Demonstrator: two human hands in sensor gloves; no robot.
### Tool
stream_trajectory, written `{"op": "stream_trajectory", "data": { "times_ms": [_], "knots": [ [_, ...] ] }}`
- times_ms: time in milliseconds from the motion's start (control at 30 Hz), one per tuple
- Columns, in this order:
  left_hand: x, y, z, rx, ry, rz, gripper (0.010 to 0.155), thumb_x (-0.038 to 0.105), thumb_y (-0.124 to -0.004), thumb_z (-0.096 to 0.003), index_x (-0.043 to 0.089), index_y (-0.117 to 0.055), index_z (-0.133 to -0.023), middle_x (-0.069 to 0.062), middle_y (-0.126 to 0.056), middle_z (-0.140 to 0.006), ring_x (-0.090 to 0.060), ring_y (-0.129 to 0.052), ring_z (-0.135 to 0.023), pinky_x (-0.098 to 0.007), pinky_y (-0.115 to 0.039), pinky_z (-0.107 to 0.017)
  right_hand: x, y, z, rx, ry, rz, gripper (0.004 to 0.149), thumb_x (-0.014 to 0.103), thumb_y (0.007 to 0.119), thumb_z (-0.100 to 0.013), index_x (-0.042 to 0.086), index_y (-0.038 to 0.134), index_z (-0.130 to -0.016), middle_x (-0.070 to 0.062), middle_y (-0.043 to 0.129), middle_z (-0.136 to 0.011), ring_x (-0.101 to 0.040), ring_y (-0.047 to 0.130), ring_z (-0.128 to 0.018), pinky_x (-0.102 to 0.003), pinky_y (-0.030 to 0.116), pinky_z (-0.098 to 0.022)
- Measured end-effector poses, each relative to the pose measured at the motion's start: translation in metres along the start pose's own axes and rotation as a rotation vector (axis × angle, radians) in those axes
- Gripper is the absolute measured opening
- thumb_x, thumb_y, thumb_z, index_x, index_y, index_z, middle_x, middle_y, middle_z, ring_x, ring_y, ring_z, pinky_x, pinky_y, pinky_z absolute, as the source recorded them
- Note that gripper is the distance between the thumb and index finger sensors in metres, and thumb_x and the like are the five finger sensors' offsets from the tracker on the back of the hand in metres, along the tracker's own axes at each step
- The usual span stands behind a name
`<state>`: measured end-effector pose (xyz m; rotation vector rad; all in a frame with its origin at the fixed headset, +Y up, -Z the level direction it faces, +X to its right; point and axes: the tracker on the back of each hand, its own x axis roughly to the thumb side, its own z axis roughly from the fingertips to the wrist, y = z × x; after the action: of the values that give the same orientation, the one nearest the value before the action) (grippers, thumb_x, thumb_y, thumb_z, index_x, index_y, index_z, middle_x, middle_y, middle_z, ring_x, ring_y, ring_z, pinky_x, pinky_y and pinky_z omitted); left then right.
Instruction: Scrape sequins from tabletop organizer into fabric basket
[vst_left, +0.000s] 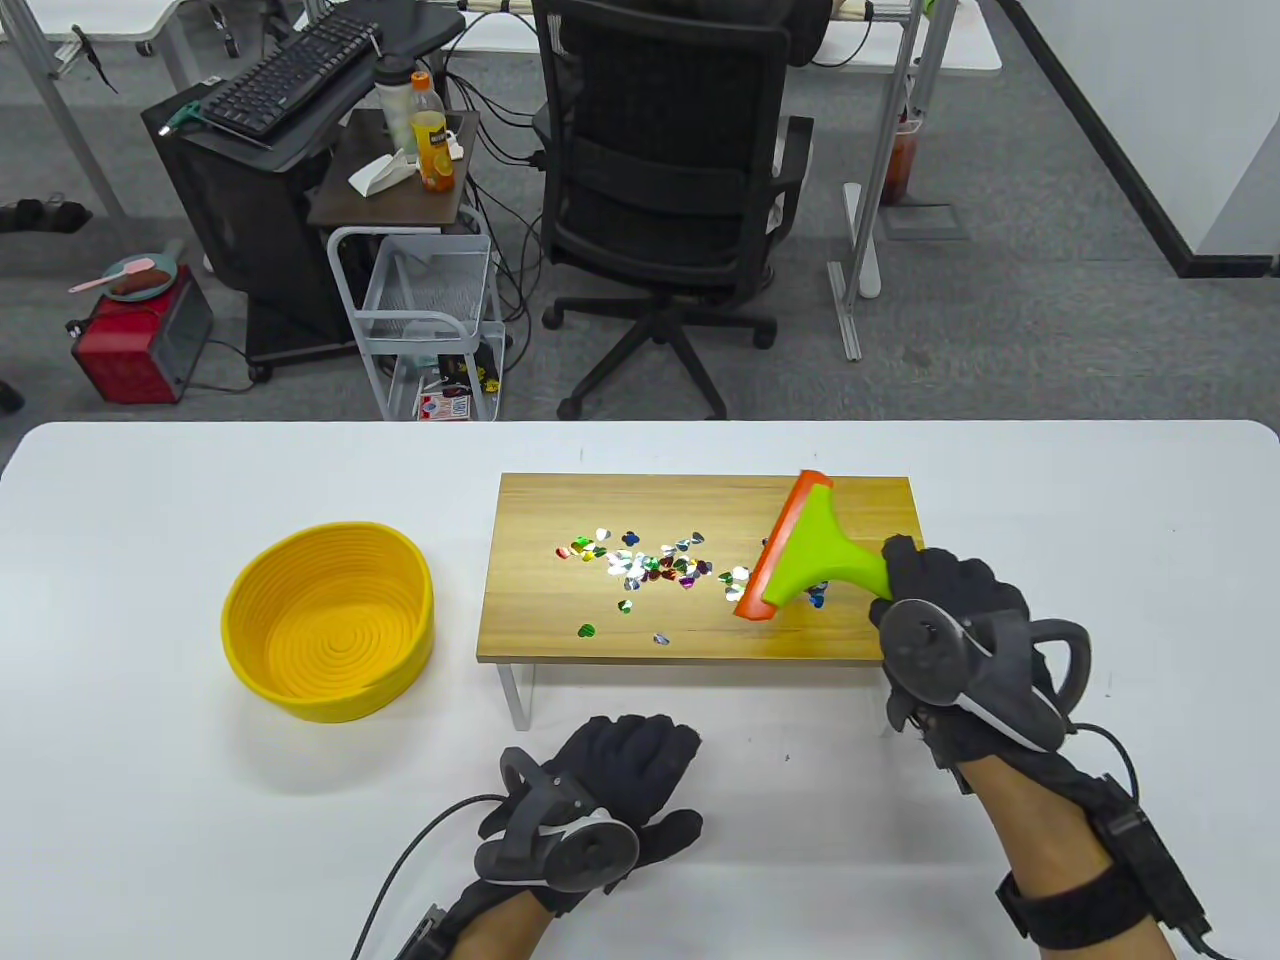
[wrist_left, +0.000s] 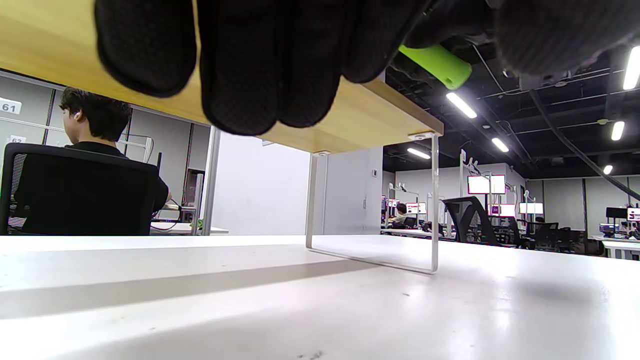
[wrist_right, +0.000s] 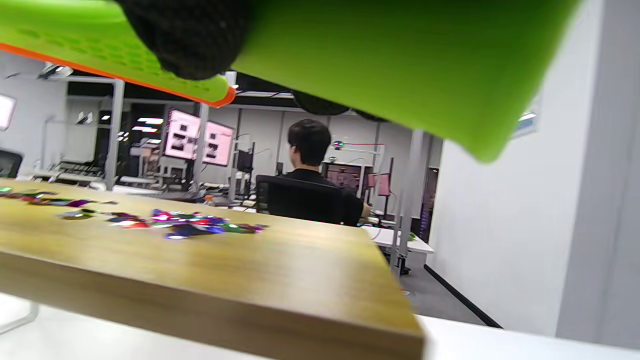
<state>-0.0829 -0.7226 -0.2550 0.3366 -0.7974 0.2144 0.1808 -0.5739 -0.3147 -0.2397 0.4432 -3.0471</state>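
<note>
The right hand (vst_left: 950, 600) is gripping the green handle of a green scraper with an orange blade (vst_left: 805, 550). The blade is sitting at the right end of the small wooden shelf on metal legs (vst_left: 700, 640), the tabletop organizer. It seems to be touching the wood, but that is hard to tell from above, and from the right wrist camera it looks lifted a bit.

The shiny little coloured sequins (vst_left: 650, 570) are lying spread over the middle of the shelf, mostly to the left of the blade. A few are peeking out behind it. The round yellow woven basket (vst_left: 328, 620) is waiting on the white table (vst_left: 150, 780), just off the shelf's left end. No sequins are showing in it.

The left hand (vst_left: 610, 790) is lying flat on the table in front of the shelf, fingers spread, holding nothing.

So the sweeping is just starting. Next, the blade needs to push left, keeping low, so the sequins slide off the left end. The basket may need to sit closer under that edge.
</note>
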Motion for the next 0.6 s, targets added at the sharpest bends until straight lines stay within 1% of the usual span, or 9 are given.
{"op": "stream_trajectory", "data": {
  "times_ms": [200,333,433,600],
  "knots": [
    [0.0,0.0,0.0,0.004,-0.002,0.008,0.076,0.069,-0.073,-0.0404,0.017,-0.068,-0.096,-0.015,-0.086,-0.094,-0.039,-0.093,-0.075,-0.062,-0.078,-0.055,0.048,0.001,-0.022,0.057,-0.103,0.079,0.063,0.032,0.071,-0.048,0.015,0.059,-0.108,-0.014,0.076,-0.1,-0.046,0.078,-0.084,-0.064,0.064,-0.066],
    [-0.001,0.001,0.001,0.008,0.0,0.013,0.076,0.069,-0.073,-0.0404,0.017,-0.068,-0.096,-0.015,-0.086,-0.094,-0.039,-0.094,-0.075,-0.062,-0.078,-0.055,0.073,0.006,-0.033,0.083,-0.146,0.138,0.063,0.031,0.071,-0.048,0.016,0.059,-0.109,-0.014,0.075,-0.101,-0.047,0.077,-0.085,-0.065,0.062,-0.068],
    [-0.002,0.001,0.001,0.009,0.002,0.013,0.076,0.069,-0.073,-0.0404,0.017,-0.068,-0.096,-0.015,-0.086,-0.094,-0.039,-0.094,-0.075,-0.062,-0.078,-0.055,0.087,0.01,-0.039,0.091,-0.17,0.16,0.063,0.03,0.071,-0.048,0.017,0.059,-0.109,-0.014,0.075,-0.101,-0.047,0.077,-0.086,-0.065,0.061,-0.068],
    [-0.003,0.002,0.002,0.014,0.006,0.018,0.076,0.069,-0.073,-0.0404,0.017,-0.068,-0.096,-0.015,-0.086,-0.094,-0.039,-0.094,-0.075,-0.062,-0.078,-0.055,0.1,0.015,-0.047,0.098,-0.19,0.163,0.063,0.03,0.071,-0.048,0.017,0.059,-0.109,-0.014,0.074,-0.102,-0.046,0.076,-0.087,-0.065,0.061,-0.069]
  ]
}}
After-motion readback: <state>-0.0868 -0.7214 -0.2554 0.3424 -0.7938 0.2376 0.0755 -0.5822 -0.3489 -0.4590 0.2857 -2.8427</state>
